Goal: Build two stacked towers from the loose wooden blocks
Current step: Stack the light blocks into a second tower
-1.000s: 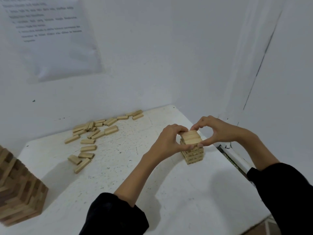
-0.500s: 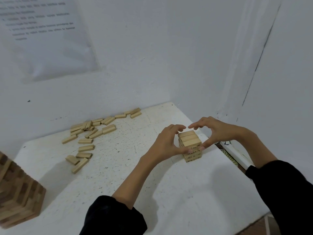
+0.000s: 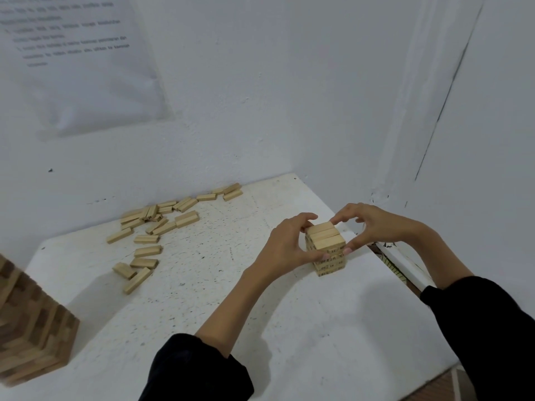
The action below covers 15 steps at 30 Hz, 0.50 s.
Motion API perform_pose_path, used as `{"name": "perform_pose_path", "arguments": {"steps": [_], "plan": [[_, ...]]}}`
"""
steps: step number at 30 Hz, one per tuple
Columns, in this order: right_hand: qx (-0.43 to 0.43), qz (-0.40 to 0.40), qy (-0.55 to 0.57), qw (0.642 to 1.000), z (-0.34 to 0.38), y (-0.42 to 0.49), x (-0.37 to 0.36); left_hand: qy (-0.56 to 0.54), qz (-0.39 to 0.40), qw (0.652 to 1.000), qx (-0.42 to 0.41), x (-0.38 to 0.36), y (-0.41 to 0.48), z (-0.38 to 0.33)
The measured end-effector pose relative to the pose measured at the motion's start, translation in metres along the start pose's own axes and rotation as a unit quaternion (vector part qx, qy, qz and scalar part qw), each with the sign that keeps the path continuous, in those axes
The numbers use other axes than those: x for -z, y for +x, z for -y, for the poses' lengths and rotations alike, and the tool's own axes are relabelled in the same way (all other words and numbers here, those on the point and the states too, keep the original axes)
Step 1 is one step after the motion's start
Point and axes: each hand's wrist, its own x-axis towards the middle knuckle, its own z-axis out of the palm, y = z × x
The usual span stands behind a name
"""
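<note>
A scatter of loose pale wooden blocks (image 3: pixel 147 239) is lying flat along the far edge of the white speckled surface (image 3: pixel 220 308), spreading toward its left side, well apart from the hands. A larger, darker brown striped wooden tower (image 3: pixel 34 328) is standing at the near left edge, partly cut off. A white printed paper sheet (image 3: pixel 86 68) is hanging on the wall behind. Nothing is lying between the scatter and the small pale wooden block tower (image 3: pixel 328 251), which is standing upright near the right edge, toward the far right corner.

It is showing several layers, with dark markings on the lower near faces. The three top blocks are lying side by side, their long axes running across toward the right edge.

The left grip (image 3: pixel 285 247) is curling round the tower's left side, thumb on the near face. The right grip (image 3: pixel 373 224) is pinching the right side, thumb low and forefinger at the top.
</note>
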Motion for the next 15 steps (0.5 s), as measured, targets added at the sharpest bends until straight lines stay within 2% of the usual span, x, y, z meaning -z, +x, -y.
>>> {"name": "perform_pose_path", "arguments": {"steps": [15], "plan": [[-0.004,-0.011,0.015,1.0,0.0043,-0.0075,-0.001,0.004,0.001,1.0,0.004,0.0026,-0.0025,-0.0041]]}}
